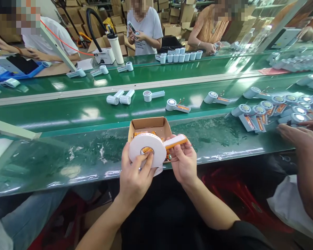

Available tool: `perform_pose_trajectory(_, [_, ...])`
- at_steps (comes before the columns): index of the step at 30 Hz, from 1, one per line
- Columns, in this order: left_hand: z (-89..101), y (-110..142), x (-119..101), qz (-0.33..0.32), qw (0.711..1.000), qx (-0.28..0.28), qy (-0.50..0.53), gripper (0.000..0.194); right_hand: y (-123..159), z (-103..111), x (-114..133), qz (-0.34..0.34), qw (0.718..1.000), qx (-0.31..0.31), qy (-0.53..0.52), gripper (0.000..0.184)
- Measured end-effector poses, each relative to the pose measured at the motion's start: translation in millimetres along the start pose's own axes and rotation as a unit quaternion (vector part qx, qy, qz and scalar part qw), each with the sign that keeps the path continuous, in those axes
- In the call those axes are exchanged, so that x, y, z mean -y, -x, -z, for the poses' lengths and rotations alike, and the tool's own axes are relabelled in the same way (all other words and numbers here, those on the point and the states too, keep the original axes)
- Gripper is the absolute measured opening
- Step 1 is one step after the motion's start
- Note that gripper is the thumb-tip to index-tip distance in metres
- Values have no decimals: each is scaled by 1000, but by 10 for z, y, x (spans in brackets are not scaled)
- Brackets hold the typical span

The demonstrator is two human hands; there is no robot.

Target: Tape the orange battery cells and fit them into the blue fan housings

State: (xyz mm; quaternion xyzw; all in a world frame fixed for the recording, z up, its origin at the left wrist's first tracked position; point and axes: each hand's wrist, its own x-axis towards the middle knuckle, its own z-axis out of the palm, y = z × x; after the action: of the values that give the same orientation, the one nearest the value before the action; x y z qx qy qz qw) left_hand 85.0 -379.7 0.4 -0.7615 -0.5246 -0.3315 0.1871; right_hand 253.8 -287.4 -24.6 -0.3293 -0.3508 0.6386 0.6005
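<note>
My left hand (134, 175) grips a white roll of tape (147, 150) in front of me, fingers closed round its lower edge. My right hand (183, 160) pinches an orange battery-like piece (176, 142) that sticks to the white tape end pulled off the roll. Thin wires trail from that piece near my right fingers. Both hands hover over the near edge of the green belt, just in front of a small open cardboard box (149, 125) with more orange parts inside.
White handheld fan parts (176, 105) lie spread along the green conveyor (67, 114), with a dense cluster (271, 109) at right. A neighbour's hand (298, 137) reaches there. Across the belt several people work; white cylinders (179, 56) stand in rows.
</note>
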Motion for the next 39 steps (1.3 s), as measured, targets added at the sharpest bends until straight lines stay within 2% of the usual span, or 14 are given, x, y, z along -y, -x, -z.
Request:
perform_pose_trajectory(3, [-41, 173, 28, 9, 997, 38, 64, 43, -411, 260, 366, 30, 999, 34, 24, 21])
perform_pose_trajectory(5, [42, 397, 363, 39, 997, 49, 47, 38, -751, 552, 798, 167, 986, -16, 8, 12])
perform_pose_trajectory(7, [172, 675, 900, 123, 991, 33, -29, 33, -974, 836, 1169, 244, 967, -66, 4, 8])
perform_pose_trajectory(9, [282, 923, 1457, 194, 976, 76, -65, 31, -1020, 1052, 1321, 232, 968, -92, 17, 8])
perform_pose_trajectory(12, [264, 980, 1951, 258, 958, 95, -84, 38, -904, 1236, 1121, 143, 985, -98, 28, 23])
perform_pose_trajectory(14, [82, 672, 1992, 257, 962, 64, -61, 36, -846, 1287, 882, 102, 990, -92, 31, 35])
perform_pose_trajectory(16, [-238, 81, 1898, 222, 973, 71, 0, 34, -855, 1278, 705, 90, 992, -82, 36, 40])
perform_pose_trajectory(18, [-681, -681, 1779, 185, 972, 135, 46, 38, -921, 1198, 619, 86, 994, -65, 36, 42])
perform_pose_trajectory(21, [-1446, -1779, 1657, 152, 961, 233, -8, 40, -1059, 979, 563, 70, 997, -31, 26, 44])
perform_pose_trajectory(25, [-2151, -2619, 1571, 110, 908, 395, -90, 45, -1178, 797, 483, 48, 998, 18, 27, 43])
perform_pose_trajectory(28, [-2257, -2734, 1586, 97, 894, 426, -98, 34, -1205, 903, 490, 27, 998, 29, 40, 45])
perform_pose_trajectory(33, [-2020, -2424, 1818, 38, 886, 454, -83, 23, -1290, 1045, 630, -10, 996, 46, 71, 47])
perform_pose_trajectory(37, [-1894, -2205, 1975, 9, 858, 512, -32, 7, -1686, 684, 541, 7, 987, 111, 112, 52])
perform_pose_trajectory(39, [-1868, -2126, 2005, 8, 859, 512, -3, 16, -1960, 429, 401, 31, 978, 153, 141, 51])
